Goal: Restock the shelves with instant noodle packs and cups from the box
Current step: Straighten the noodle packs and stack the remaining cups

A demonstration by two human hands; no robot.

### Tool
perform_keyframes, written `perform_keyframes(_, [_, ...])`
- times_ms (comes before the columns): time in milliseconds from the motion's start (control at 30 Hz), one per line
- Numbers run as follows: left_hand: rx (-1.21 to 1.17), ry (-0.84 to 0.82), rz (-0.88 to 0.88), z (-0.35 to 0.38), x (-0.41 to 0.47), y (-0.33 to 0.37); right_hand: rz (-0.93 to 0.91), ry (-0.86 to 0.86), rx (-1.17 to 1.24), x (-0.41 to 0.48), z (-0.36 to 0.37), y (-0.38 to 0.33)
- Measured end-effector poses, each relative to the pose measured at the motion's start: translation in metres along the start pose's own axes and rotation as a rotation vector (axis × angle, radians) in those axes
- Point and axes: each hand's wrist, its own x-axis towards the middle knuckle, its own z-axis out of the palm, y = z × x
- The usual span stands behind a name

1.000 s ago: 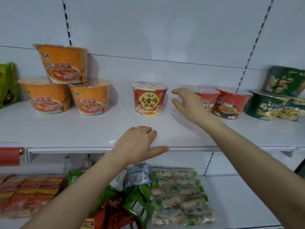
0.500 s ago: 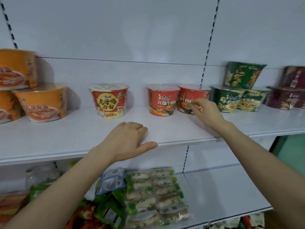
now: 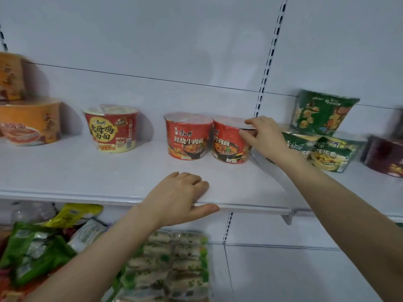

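Red noodle cup (image 3: pixel 229 147) stands on the white shelf (image 3: pixel 87 171), touching its twin (image 3: pixel 187 138). The right hand (image 3: pixel 265 136) clamps it, fingers over the lid rim and thumb on its side. The left hand (image 3: pixel 178 197) rests on the shelf's front edge, fingers loosely bent, holding nothing. The step looks like settling a placed cup; next it likely needs a small turn so the label faces out, then release. The twin reads 康师傅 红烧牛肉面; a yellow-badged cup (image 3: pixel 111 129) reads 老母鸡汤面; the green cups (image 3: pixel 322 149) are too blurred to read fully. No box shows
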Motion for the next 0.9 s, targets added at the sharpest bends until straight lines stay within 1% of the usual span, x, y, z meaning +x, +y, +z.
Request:
perform_keyframes(100, [-0.014,-0.009,-0.018,-0.002,-0.002,0.000,-0.004,-0.041,-0.010,0.005,0.008,-0.004])
perform_keyframes(300, [-0.029,-0.011,-0.008,-0.001,-0.001,0.001,-0.036,-0.009,-0.167,0.011,0.012,-0.008])
perform_keyframes(367, [-0.053,0.016,0.000,-0.004,-0.001,0.001,-0.063,-0.033,-0.146,0.012,0.011,-0.006])
perform_keyframes(433, [-0.115,-0.015,-0.018,-0.012,0.000,0.002,-0.070,-0.059,-0.084,0.013,0.008,-0.002])
perform_keyframes(533, [-0.168,-0.131,-0.078,-0.020,0.005,0.000,-0.068,-0.090,0.061,0.010,0.001,0.003])
perform_keyframes(567, [-0.176,-0.115,-0.106,-0.021,0.009,-0.002,-0.066,-0.106,0.115,0.008,-0.001,0.003])
perform_keyframes(600, [-0.177,-0.051,-0.140,-0.022,0.013,-0.006,-0.067,-0.123,0.155,0.007,-0.003,0.004])
perform_keyframes(667, [-0.091,0.181,-0.202,-0.022,0.028,-0.020,-0.060,-0.152,0.188,0.005,-0.007,0.007])
perform_keyframes(700, [-0.035,0.269,-0.253,-0.024,0.037,-0.028,-0.055,-0.161,0.181,0.005,-0.009,0.007])
perform_keyframes(733, [0.016,0.296,-0.328,-0.027,0.046,-0.035,-0.048,-0.165,0.162,0.005,-0.009,0.006])
perform_keyframes(800, [0.090,0.224,-0.468,-0.033,0.062,-0.046,-0.013,-0.176,0.081,0.007,-0.007,0.001])
perform_keyframes(900, [0.145,0.132,-0.504,-0.031,0.073,-0.057,0.032,-0.159,-0.061,0.010,-0.002,-0.008])
